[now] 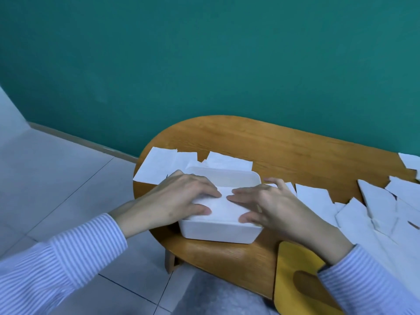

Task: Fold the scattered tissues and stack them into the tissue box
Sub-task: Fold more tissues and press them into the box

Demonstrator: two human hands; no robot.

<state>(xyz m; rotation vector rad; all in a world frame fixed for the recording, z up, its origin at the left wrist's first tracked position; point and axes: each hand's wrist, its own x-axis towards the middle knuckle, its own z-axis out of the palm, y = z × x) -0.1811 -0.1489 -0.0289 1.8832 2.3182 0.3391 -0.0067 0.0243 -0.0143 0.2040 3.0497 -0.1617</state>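
A white rectangular tissue box (218, 233) stands open at the left end of the wooden table. A folded white tissue (221, 206) lies inside it on top of the stack. My left hand (179, 198) presses on the tissue's left part with flat, spread fingers. My right hand (263, 204) presses its right part the same way, fingertips almost meeting the left ones. Several loose tissues (375, 214) lie scattered to the right of the box. A few more tissues (159, 165) lie behind and left of it.
The oval wooden table (284, 151) stands against a teal wall. A yellow lid-like piece (293, 267) with an oval slot lies at the table's near edge, under my right forearm. Grey floor tiles (56, 178) spread to the left.
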